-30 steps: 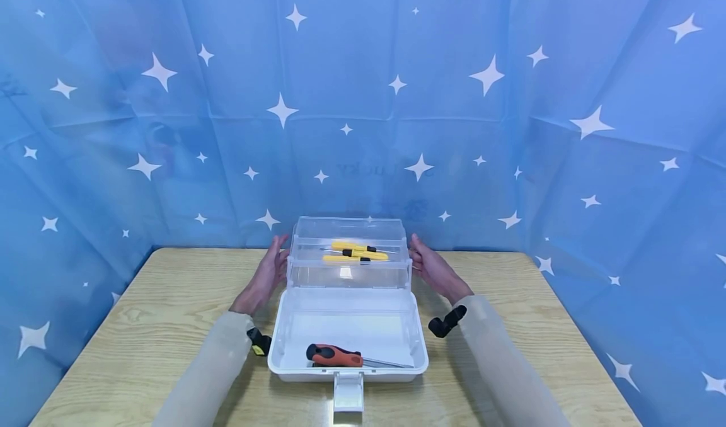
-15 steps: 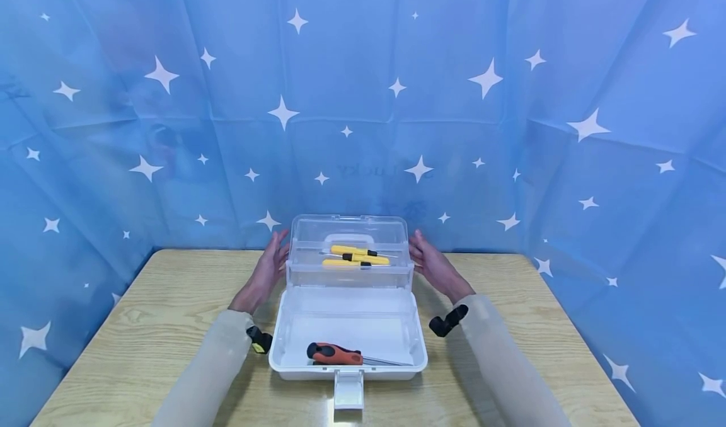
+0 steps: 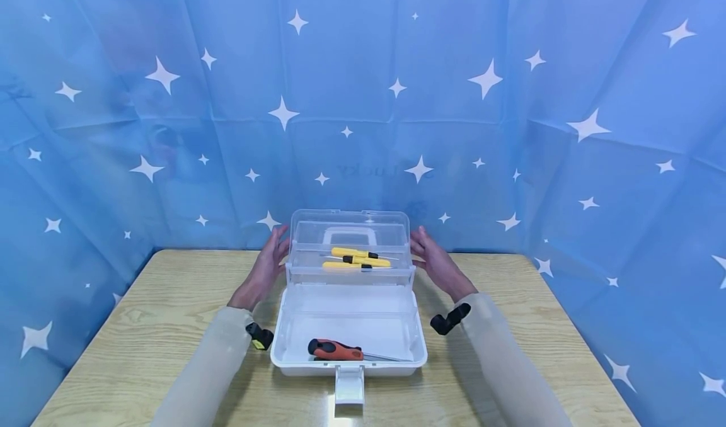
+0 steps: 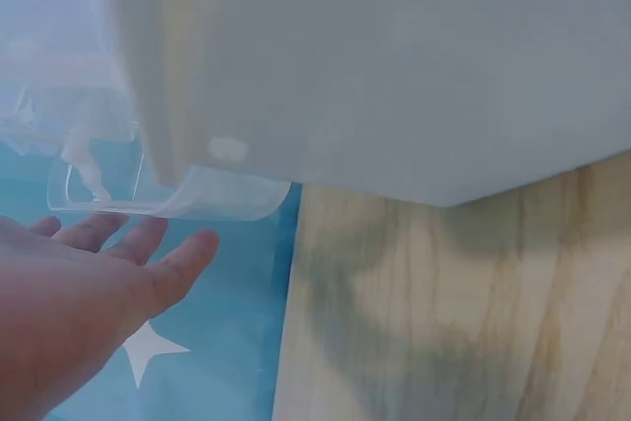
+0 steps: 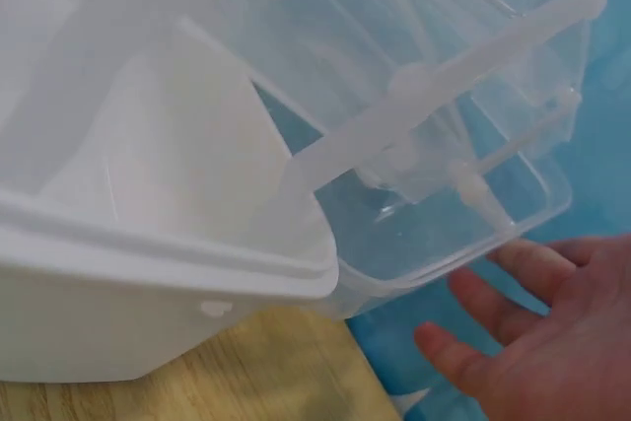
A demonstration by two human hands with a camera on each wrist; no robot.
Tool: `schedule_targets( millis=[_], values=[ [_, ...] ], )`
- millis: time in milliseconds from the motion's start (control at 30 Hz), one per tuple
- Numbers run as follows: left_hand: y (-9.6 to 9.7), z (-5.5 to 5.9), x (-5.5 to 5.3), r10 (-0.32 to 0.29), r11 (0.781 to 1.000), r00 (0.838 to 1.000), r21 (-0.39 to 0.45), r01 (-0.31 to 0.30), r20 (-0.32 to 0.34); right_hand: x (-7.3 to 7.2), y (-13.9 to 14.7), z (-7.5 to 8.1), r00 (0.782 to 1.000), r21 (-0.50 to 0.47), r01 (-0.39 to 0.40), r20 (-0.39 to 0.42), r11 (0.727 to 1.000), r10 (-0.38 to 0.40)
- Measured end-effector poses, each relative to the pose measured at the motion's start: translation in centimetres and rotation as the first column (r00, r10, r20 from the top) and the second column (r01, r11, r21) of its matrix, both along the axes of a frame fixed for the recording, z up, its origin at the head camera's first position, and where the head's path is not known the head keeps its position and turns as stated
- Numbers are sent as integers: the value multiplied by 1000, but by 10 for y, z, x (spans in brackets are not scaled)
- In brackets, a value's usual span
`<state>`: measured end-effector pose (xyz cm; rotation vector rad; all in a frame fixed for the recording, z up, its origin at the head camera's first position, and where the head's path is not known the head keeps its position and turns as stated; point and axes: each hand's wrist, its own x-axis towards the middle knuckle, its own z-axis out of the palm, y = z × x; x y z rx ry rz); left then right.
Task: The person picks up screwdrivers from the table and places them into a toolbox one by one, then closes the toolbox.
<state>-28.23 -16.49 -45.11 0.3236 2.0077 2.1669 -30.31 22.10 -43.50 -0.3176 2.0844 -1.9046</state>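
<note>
A white toolbox (image 3: pixel 278 351) stands with its clear lid (image 3: pixel 309 218) tilted back and its tray (image 3: pixel 306 262) raised. Three yellow-handled screwdrivers (image 3: pixel 365 261) lie in the tray. Inside the base is a larger screwdriver (image 3: pixel 338 350) with an orange and black handle. My left hand (image 3: pixel 265 266) is at the lid's left side, fingers spread; the fingertips (image 4: pixel 202 244) meet or nearly meet the lid's edge. On the other side my right hand (image 3: pixel 439 263) has its fingers (image 5: pixel 483 303) extended beneath the lid's rim. Whether either hand bears the lid's weight I cannot tell.
The box rests on a wood-grain table (image 3: pixel 170 320). Close behind the table's far edge hangs a blue curtain (image 3: pixel 363 87) with white stars. The box's white latch (image 3: pixel 349 386) hangs down at the front.
The lid's far edge has moved up in the head view, and its handle now shows through the clear plastic. Both hands have shifted up slightly with it. The screwdrivers stay in their places.
</note>
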Motion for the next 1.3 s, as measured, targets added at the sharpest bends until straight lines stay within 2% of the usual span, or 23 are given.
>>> schedule_targets(
  millis=[200, 767, 1033, 1300],
  values=[
    [0, 4, 1, -4, 1000, 1000, -4, 4, -24, 0, 0, 5, 1000, -14, 18, -3, 1000, -18],
    [2, 15, 4, -9, 1000, 998, -1, 9, -62, 4, 0, 16, 999, -78, 6, -37, 997, -8],
    [3, 22, 5, -1, 1000, 995, 23, 3, -102, 5, -1, 21, 996, -152, -17, -89, 988, 4],
    [3, 28, 8, -1, 997, 995, 71, 8, -104, 6, 0, 22, 994, -206, -33, -106, 978, 12]
  ],
)
